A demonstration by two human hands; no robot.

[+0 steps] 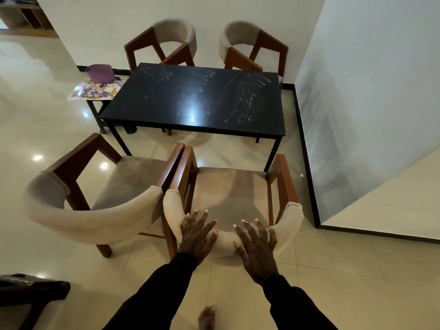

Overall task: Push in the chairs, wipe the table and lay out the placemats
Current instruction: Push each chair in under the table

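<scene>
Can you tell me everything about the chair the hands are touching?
The chair has a curved, padded beige back, a beige seat and brown wooden arms and legs. It stands upright on the tiled floor, facing the black table but pulled out from it. One arm is right against the next chair. The left hand and right hand rest on its back, fingers spread straight.

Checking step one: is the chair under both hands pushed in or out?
Out. The chair stands clear of the table; its whole seat shows, with floor between them.
</scene>
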